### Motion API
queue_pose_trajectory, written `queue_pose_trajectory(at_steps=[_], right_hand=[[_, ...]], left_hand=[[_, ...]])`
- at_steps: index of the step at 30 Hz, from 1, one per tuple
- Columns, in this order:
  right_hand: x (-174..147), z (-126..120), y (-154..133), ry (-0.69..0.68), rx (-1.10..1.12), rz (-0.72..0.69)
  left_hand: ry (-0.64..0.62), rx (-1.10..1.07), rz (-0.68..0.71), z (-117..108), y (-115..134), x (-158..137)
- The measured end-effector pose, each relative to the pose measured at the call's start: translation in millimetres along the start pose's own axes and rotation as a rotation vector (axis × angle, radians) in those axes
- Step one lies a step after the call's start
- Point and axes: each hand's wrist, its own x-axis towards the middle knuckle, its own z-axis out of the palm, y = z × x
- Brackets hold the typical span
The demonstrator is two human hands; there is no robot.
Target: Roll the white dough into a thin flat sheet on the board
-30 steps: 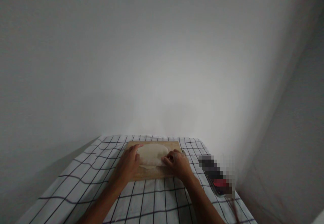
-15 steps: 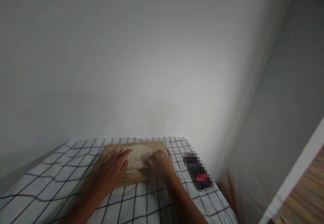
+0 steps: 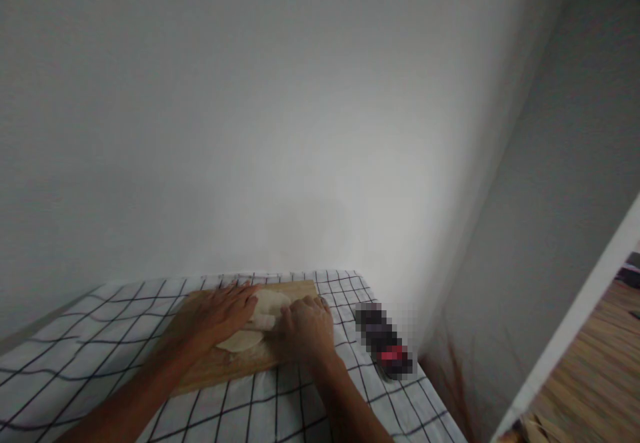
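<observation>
A flat sheet of pale dough [image 3: 274, 301] lies on a wooden board [image 3: 200, 376]. Across it runs a pale, floured bar that looks like a rolling pin [image 3: 263, 322], mostly hidden by my hands. My left hand [image 3: 233, 309] rests flat over the left part of the bar and dough, fingers stretched out and pointing away. On the right, my right hand [image 3: 309, 326] is curled over the bar with bent fingers. The near edge of the dough [image 3: 243, 341] shows in front of the bar, between my wrists.
A white cloth with dark grid lines [image 3: 250, 409] covers the table. To the right lies a phone [image 3: 385, 343], its screen blurred out by pixels. A pale wall [image 3: 300, 129] rises behind the table. Wooden floor [image 3: 590, 363] shows at the lower right.
My left hand has slid forward over the dough, and my right hand has curled further over the bar. More of the dough's near edge shows. The view has shifted slightly.
</observation>
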Motion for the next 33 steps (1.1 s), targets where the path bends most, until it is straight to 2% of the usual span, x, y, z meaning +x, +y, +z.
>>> queue_pose_trajectory(at_steps=[3,5,9,11,14,16,19,22,26,33], right_hand=[[2.5,9.3,4.5,0.077,0.038,0.059],[3.7,12.9,6.0,0.078,0.038,0.051],[4.3,11.9,4.4,0.065,0.029,0.061],[3.7,9.1,2.4,0.035,0.022,0.06],[2.0,5.6,-0.6,0.007,0.022,0.057],[0.6,4.6,-2.2,0.025,0.044,0.072],[-1.8,4.3,-4.0,0.043,0.085,0.1],[-4.6,3.8,-5.4,0.048,0.109,0.109],[-8.2,1.8,-7.8,0.05,0.117,0.104],[-14.1,-1.5,-10.6,0.036,0.06,0.124]], left_hand=[[0.024,-0.114,0.013,12.4,-9.8,20.5],[0.027,-0.134,-0.001,17.7,-14.2,28.2],[0.006,-0.121,0.062,18.7,-18.9,25.9],[0.009,-0.12,0.108,14.9,-18.0,17.4],[0.026,-0.111,0.078,3.4,-10.3,-1.0],[0.037,-0.09,0.079,-8.3,-1.2,-15.0],[0.037,-0.027,0.15,-27.9,15.3,-34.8],[0.066,0.026,0.109,-40.7,29.8,-51.2],[0.15,0.059,0.083,-42.3,39.4,-71.6],[0.183,0.21,0.131,-45.4,49.8,-109.0]])
